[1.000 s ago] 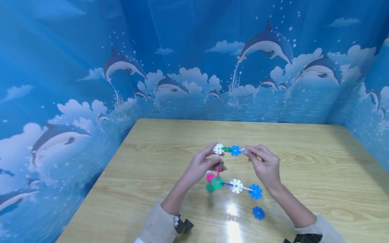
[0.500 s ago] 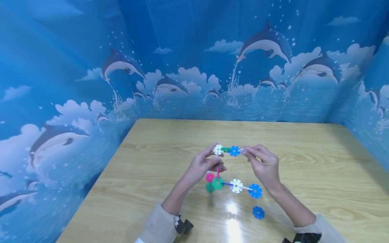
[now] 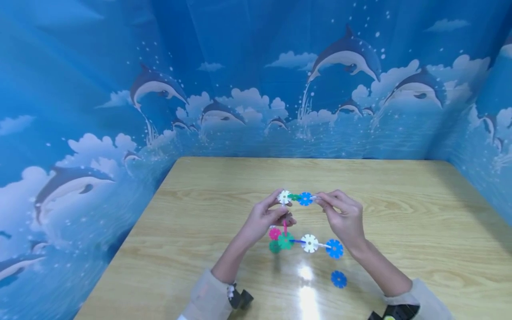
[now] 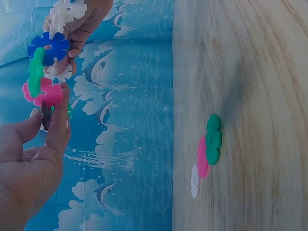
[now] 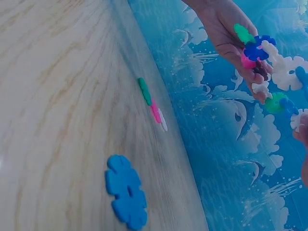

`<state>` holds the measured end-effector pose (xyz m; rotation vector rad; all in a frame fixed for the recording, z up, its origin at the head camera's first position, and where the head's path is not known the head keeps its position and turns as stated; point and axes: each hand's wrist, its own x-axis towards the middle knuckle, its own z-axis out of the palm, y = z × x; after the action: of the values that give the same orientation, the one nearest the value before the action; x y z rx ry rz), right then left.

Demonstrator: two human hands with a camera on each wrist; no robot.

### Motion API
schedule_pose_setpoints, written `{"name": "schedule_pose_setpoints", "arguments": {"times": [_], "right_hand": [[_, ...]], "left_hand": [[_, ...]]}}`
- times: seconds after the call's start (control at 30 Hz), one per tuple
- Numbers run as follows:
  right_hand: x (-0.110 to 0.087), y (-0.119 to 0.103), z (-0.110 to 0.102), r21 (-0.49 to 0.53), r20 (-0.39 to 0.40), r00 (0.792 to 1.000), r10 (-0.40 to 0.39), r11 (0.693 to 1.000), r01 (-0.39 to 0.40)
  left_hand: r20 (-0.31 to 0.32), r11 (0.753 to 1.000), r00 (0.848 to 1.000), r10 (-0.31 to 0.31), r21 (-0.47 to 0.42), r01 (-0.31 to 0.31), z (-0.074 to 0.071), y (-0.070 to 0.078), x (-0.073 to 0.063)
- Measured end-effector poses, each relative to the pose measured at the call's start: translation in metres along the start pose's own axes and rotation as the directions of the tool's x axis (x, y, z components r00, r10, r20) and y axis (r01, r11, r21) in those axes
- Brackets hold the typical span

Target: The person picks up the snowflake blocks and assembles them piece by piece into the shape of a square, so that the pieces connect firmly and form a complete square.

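An open frame of interlocking plastic snowflake discs is held up over the table. My left hand (image 3: 260, 220) pinches its left side, close to a dark disc (image 4: 45, 115) beside a pink disc (image 4: 43, 91). Along its top run a white disc (image 3: 285, 197), a green disc (image 3: 294, 197) and a blue disc (image 3: 306, 198). At the right end of that row, the fingertips of my right hand (image 3: 346, 218) pinch a white disc (image 3: 314, 198) seen edge-on. The lower row has a green disc (image 3: 286, 240), a white disc (image 3: 310, 243) and a blue disc (image 3: 334, 248).
Loose discs lie on the wood-grain table (image 3: 168, 249): a blue disc (image 3: 338, 279) near the front, and a green disc (image 4: 213, 139), a pink disc (image 4: 203, 158) and a white disc (image 4: 195, 181) close together. A dolphin-print curtain (image 3: 240, 111) hangs behind the table.
The head view has shifted slightly, so hands and discs appear a little further left. Both hands keep their hold, and the right hand sits very slightly closer to the left.
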<state>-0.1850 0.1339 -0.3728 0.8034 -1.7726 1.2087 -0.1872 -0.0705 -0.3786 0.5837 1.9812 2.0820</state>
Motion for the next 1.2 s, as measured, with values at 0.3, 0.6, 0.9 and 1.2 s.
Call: {"name": "schedule_pose_setpoints", "arguments": {"times": [0.3, 0.6, 0.9, 1.2], "right_hand": [[-0.011, 0.015, 0.004, -0.035, -0.047, 0.999, 0.017, 0.999, -0.018], [-0.017, 0.017, 0.008, -0.026, -0.058, 0.998, 0.02, 0.999, -0.022], [-0.002, -0.002, 0.004, 0.005, -0.031, 0.995, 0.095, 0.995, -0.095], [0.006, -0.017, -0.006, -0.071, 0.083, 0.98, 0.179, 0.982, -0.173]], "left_hand": [[0.005, 0.999, 1.0, -0.004, -0.037, 0.004, 0.0, 0.0, -0.001], [0.008, 0.999, 1.0, 0.024, -0.032, -0.024, -0.001, 0.0, 0.0], [0.002, 1.0, 1.0, -0.015, 0.002, 0.015, 0.003, 0.02, -0.006], [0.006, 1.0, 1.0, -0.026, -0.011, 0.026, 0.004, 0.02, -0.005]]}}
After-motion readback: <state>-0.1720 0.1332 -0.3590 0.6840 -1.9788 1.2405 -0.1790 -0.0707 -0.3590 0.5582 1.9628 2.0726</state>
